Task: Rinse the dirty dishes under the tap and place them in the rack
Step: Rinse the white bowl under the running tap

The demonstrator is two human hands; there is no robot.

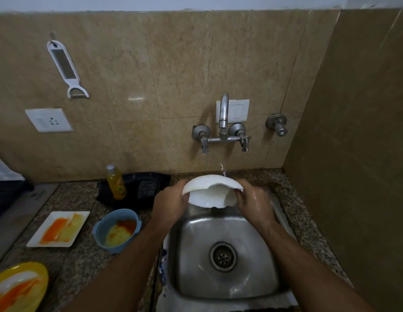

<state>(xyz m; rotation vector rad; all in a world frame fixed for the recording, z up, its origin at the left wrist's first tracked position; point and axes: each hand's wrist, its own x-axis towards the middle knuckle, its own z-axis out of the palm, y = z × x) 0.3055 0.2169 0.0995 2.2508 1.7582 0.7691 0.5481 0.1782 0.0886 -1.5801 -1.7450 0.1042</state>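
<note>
Between the hands: white bowl [210, 192], gripped at both rims by left hand [170, 204] and right hand [254, 203].
Advice: tilt under tap [223, 113] stream, turning slowly.

We see a speckled granite counter [67, 262] with a steel sink [223, 255] set into it. Just left of the sink stands a blue bowl [116, 230], stained orange and yellow. Further left lies a white square plate [58, 228]. Behind the bowl, a black tray [133, 188] carries a yellow bottle [116, 183]. A yellow plate [18, 287] lies far left, nearest us.
</note>
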